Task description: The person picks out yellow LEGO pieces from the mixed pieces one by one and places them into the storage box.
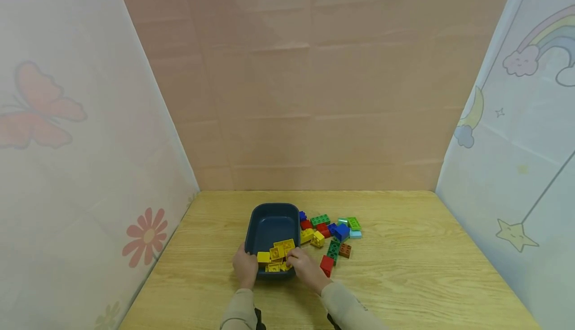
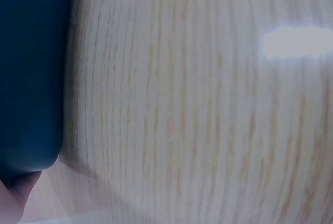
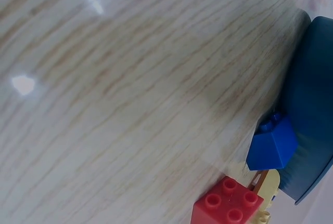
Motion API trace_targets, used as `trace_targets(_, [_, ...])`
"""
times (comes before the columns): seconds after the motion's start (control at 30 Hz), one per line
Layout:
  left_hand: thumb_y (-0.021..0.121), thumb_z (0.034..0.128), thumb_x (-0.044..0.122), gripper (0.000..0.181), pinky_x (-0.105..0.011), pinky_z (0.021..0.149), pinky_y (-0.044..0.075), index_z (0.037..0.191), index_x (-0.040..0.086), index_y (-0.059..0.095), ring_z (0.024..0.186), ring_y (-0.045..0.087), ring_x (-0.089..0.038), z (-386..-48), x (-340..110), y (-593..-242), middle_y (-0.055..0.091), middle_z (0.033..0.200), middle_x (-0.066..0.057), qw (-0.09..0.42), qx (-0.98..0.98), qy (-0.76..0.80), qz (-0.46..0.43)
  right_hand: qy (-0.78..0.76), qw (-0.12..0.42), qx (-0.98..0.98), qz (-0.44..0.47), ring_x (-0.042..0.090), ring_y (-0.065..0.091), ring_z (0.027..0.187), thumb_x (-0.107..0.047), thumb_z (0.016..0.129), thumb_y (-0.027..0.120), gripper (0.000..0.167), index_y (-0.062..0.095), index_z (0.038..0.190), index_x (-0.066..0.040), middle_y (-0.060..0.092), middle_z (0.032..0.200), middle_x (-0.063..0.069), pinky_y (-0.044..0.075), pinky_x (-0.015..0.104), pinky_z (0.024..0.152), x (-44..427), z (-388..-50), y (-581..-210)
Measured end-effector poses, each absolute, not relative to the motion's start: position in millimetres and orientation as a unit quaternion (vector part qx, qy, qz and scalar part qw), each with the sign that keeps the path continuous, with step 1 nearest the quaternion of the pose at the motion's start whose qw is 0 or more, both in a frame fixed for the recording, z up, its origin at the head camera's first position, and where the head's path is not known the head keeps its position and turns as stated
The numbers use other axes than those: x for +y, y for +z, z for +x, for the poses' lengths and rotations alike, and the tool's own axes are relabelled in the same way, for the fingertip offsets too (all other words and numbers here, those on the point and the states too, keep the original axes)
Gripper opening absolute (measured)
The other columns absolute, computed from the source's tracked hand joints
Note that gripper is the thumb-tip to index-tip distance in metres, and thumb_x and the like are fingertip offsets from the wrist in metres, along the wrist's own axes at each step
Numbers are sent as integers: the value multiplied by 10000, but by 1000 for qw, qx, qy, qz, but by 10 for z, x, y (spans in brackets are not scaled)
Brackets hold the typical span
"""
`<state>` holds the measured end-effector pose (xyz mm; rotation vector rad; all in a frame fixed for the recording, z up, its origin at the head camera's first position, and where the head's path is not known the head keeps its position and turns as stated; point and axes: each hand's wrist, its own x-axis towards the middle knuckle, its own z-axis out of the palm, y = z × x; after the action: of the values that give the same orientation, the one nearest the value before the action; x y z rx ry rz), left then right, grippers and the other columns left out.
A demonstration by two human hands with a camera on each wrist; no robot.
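A dark blue plastic bin [image 1: 272, 210] stands on the table with several yellow toy bricks [image 1: 277, 253] gathered at its near end. My left hand [image 1: 246, 268] grips the bin's left wall near that end; in the left wrist view, a bit of the hand [image 2: 13, 198] shows at the bin's corner [image 2: 31, 78]. Over the right rim, my right hand [image 1: 308, 271] reaches in with curled fingers and pinches a yellow brick [image 1: 287, 266], largely hidden by the fingertips. The right wrist view shows the bin's outer wall [image 3: 312, 89] but not the fingers.
To the bin's right lies a loose group of bricks, among them a blue one [image 1: 342, 231], a dark green one [image 1: 333, 250], a brown one [image 1: 345, 250] and a red one [image 1: 327, 265]. Another blue brick [image 3: 273, 143] sits close against the bin. A papered wall [image 1: 310, 120] rises behind the table.
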<state>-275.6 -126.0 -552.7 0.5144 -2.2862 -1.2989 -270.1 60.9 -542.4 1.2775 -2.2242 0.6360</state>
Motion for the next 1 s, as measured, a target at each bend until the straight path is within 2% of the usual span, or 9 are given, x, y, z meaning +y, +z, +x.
trace_targets(0.23, [506, 724, -138, 359, -492, 708, 477, 1071, -87, 579, 897, 578, -395, -2762, -1259, -5530, 599, 998, -269, 224, -831, -472, 190, 230, 249, -820, 460, 153, 522, 845, 152, 720, 605, 211, 648, 816, -31, 557, 911, 79, 461, 230, 759, 622, -2707, -5420])
trace_targets(0.5, [498, 707, -150, 367, -496, 704, 476, 1062, -101, 579, 891, 578, -404, -2762, -1251, -5535, 596, 992, -282, 233, -833, -467, 183, 232, 278, -832, 420, 221, 511, 934, 110, 706, 634, 211, 626, 841, -52, 525, 998, 113, 472, 312, 780, 689, -2748, -5377])
trace_targets(0.7, [500, 720, -147, 372, -499, 712, 473, 1083, -101, 570, 910, 568, -413, -2762, -1247, -5518, 588, 1007, -287, 225, -835, -466, 187, 217, 320, -843, 375, 215, 524, 922, 74, 692, 666, 188, 643, 843, -36, 549, 983, 126, 483, 295, 745, 807, -2831, -5413])
trace_targets(1.0, [504, 736, -139, 333, -506, 709, 470, 1055, -87, 582, 907, 566, -416, -2768, -1249, -5526, 595, 991, -278, 223, -836, -464, 190, 208, 333, -865, 312, 280, 511, 947, 77, 684, 652, 191, 635, 851, -15, 540, 1013, 184, 472, 383, 768, 972, -2901, -5474])
